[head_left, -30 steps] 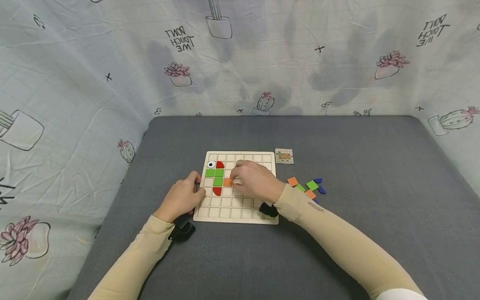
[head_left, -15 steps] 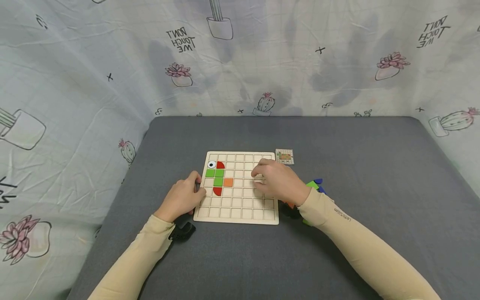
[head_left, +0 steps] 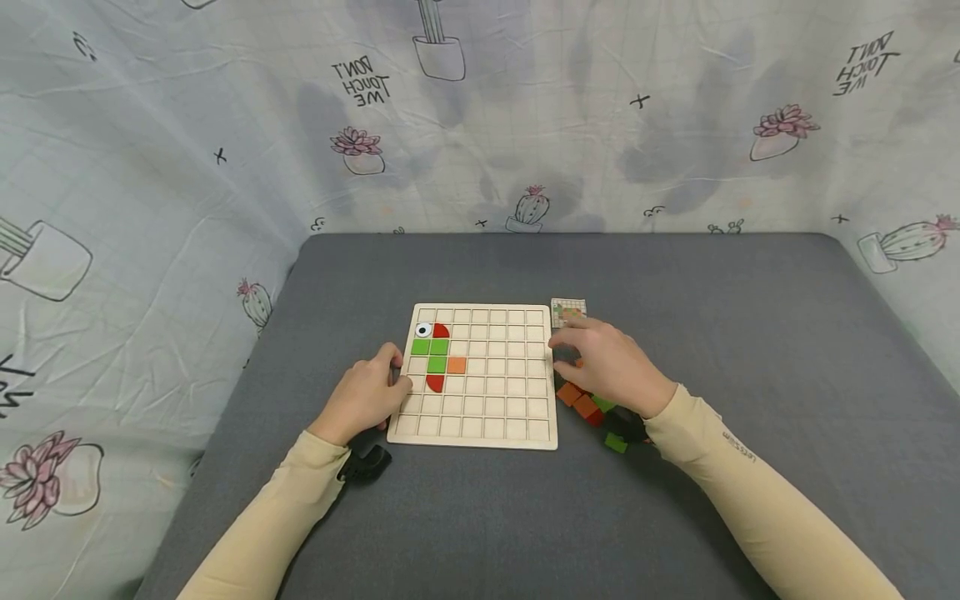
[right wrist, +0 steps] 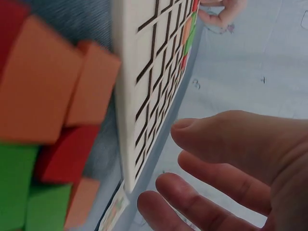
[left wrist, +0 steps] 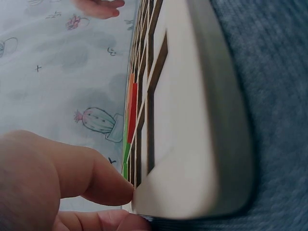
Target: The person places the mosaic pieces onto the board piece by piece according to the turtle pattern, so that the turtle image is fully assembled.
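A pale wooden grid board (head_left: 495, 417) lies flat on the table. My left hand (head_left: 363, 390) pinches its left edge, thumb on top, as the left wrist view also shows at the board's rim (left wrist: 192, 159). On the grid sit a round eye tile (head_left: 423, 331), a red quarter-round tile (head_left: 435, 383), another red one above, several green square tiles (head_left: 437, 364) and an orange square tile (head_left: 456, 365). Just past the board's right edge hovers my right hand (head_left: 611, 367), fingers apart and holding nothing. Beneath it, partly hidden, are loose orange tiles (right wrist: 43, 82).
A small pattern card (head_left: 568, 310) lies by the board's upper right corner, partly behind the right hand. Loose green tiles (head_left: 617, 442) and red tiles (right wrist: 67, 154) lie right of the board. A printed cloth (head_left: 480, 125) hangs behind the grey table (head_left: 465, 517).
My right hand has moved right, from beside the orange tile on the grid to over the loose tiles. That orange tile stays on the board. The left hand has kept its place.
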### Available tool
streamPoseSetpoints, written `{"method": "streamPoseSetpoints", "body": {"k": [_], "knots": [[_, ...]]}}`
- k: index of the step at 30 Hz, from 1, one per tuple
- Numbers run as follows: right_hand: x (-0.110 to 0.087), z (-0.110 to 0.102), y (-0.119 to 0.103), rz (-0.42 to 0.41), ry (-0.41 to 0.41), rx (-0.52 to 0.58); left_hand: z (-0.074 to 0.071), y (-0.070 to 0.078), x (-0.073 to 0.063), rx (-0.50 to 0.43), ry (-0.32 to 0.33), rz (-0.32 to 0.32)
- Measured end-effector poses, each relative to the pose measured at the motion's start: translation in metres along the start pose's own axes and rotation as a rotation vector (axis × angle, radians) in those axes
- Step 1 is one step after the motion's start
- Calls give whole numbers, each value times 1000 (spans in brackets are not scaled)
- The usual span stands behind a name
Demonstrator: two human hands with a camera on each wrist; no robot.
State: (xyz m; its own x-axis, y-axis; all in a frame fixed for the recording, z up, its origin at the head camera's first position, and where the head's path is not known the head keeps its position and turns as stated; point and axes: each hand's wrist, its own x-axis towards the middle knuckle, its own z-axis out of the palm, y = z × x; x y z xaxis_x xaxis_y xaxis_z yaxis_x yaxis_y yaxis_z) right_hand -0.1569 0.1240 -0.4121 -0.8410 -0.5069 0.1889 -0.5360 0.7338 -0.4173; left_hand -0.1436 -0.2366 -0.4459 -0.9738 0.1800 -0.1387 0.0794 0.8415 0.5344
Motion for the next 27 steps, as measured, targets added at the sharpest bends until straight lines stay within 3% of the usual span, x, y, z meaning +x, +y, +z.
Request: {"method": "streamPoseSetpoints", "body": {"k": [9,27], "knots": [[-10,-4,18,95,-6,8,0,0,1,-4,-9,-10],[-14,3,28,44,-37,-34,-1,1,0,3,-23,-22]]}}
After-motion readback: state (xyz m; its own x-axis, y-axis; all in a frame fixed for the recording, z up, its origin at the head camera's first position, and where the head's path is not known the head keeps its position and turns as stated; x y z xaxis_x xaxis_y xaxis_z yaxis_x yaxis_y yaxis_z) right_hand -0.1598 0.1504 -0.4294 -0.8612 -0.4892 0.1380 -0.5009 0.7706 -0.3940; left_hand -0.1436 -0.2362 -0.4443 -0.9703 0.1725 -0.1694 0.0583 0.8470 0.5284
